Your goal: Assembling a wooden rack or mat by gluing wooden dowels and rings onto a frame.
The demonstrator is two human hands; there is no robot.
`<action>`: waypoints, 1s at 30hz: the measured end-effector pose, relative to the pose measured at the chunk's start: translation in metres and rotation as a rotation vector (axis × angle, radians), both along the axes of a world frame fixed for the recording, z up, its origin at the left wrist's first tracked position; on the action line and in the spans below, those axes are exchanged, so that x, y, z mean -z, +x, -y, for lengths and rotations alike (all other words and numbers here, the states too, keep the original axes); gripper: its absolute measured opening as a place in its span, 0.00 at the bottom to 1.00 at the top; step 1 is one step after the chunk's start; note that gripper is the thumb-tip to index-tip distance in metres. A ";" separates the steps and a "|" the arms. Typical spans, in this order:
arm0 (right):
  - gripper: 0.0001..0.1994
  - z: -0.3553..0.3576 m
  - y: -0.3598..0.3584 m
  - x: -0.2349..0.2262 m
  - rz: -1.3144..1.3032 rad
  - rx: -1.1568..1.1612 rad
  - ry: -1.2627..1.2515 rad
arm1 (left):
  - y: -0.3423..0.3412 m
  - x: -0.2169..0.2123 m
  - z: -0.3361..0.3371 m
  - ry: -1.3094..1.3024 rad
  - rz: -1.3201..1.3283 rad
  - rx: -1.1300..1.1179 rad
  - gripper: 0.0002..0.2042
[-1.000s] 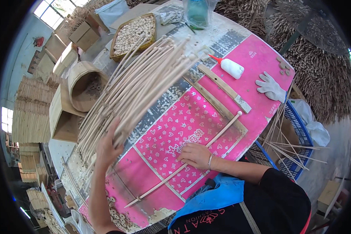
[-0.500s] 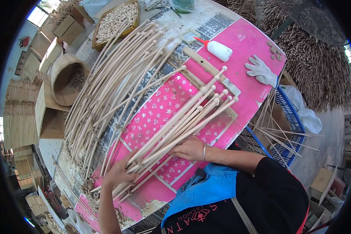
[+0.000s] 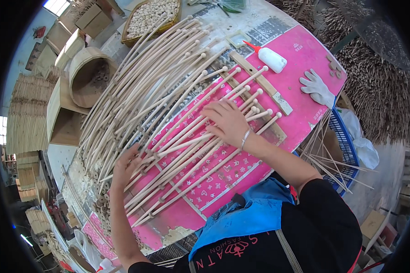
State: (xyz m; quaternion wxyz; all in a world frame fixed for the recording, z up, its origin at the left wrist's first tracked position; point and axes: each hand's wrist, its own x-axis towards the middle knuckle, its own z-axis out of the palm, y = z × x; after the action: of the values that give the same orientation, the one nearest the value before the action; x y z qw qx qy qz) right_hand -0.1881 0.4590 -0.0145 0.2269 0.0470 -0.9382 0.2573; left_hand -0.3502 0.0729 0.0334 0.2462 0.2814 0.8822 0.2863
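Resting with loosely spread fingers, my right hand (image 3: 228, 121) is lying across ball-tipped sticks (image 3: 187, 157) on the pink sheet (image 3: 314, 54); whether my left hand (image 3: 125, 166) is gripping any, I cannot tell remotely. Sideways pressure could be rolling them into the neighbouring pile (image 3: 136, 86).

The left forearm (image 3: 122, 223) runs steeply upward, the left grip (image 3: 126, 164) loosely bent; the right forearm (image 3: 284, 161) slants up leftward, the right grip (image 3: 229, 119) palm-down, fingers parted.
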 end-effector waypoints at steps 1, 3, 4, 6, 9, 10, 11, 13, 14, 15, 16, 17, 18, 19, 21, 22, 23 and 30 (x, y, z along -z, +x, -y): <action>0.16 0.000 -0.006 0.011 -0.002 -0.014 -0.004 | -0.004 0.006 0.012 0.004 -0.064 -0.039 0.22; 0.15 -0.006 -0.012 0.025 0.168 -0.022 0.184 | -0.006 0.011 0.015 0.001 -0.185 -0.091 0.22; 0.13 -0.006 -0.012 0.024 0.162 -0.082 0.168 | -0.002 0.010 0.012 -0.001 -0.184 -0.097 0.22; 0.09 -0.015 -0.018 0.022 0.283 -0.186 0.110 | 0.003 0.007 0.005 -0.158 -0.339 -0.113 0.25; 0.07 -0.011 -0.028 0.016 0.289 -0.358 0.036 | -0.004 0.006 0.003 -0.136 -0.619 -0.053 0.32; 0.07 -0.009 -0.029 0.014 0.294 -0.485 0.005 | -0.007 0.005 -0.004 -0.143 -0.760 -0.015 0.34; 0.08 -0.001 -0.028 0.011 0.326 -0.546 -0.101 | -0.011 0.007 -0.009 -0.151 -0.796 0.018 0.39; 0.09 0.008 -0.030 0.004 0.419 -0.580 -0.036 | -0.014 0.011 -0.024 -0.110 -0.695 0.105 0.43; 0.09 0.011 -0.031 0.004 0.444 -0.605 -0.062 | -0.012 0.015 -0.034 -0.094 -0.754 0.155 0.44; 0.09 0.014 -0.033 0.005 0.443 -0.607 -0.060 | -0.012 0.016 -0.042 -0.117 -0.685 0.162 0.45; 0.09 0.016 -0.035 0.007 0.450 -0.620 -0.074 | -0.010 0.016 -0.048 -0.138 -0.615 0.172 0.45; 0.09 0.018 -0.036 0.009 0.457 -0.633 -0.088 | -0.008 0.018 -0.053 -0.117 -0.580 0.230 0.46; 0.09 0.021 -0.034 0.013 0.449 -0.624 -0.082 | 0.000 0.020 -0.057 -0.076 -0.545 0.186 0.45; 0.09 0.022 -0.034 0.012 0.442 -0.614 -0.076 | 0.009 0.019 -0.059 -0.035 -0.510 0.142 0.44; 0.08 0.019 -0.035 0.011 0.342 -0.621 -0.048 | 0.013 0.013 -0.057 -0.072 -0.462 0.174 0.40; 0.08 0.019 -0.037 -0.005 0.297 -0.546 -0.051 | 0.017 0.011 -0.053 -0.052 -0.495 0.201 0.38; 0.08 0.018 -0.039 -0.014 0.252 -0.468 -0.055 | 0.021 0.009 -0.052 -0.030 -0.529 0.232 0.37; 0.11 0.014 -0.163 -0.005 0.313 -0.114 0.395 | 0.043 0.027 -0.068 0.082 -0.574 0.008 0.30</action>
State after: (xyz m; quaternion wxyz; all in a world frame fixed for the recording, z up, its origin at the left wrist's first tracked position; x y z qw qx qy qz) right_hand -0.3513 0.4453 -0.0091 0.0505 0.1028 -0.9897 0.0855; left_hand -0.3070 0.1413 0.0064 -0.0240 0.3643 0.9023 0.2291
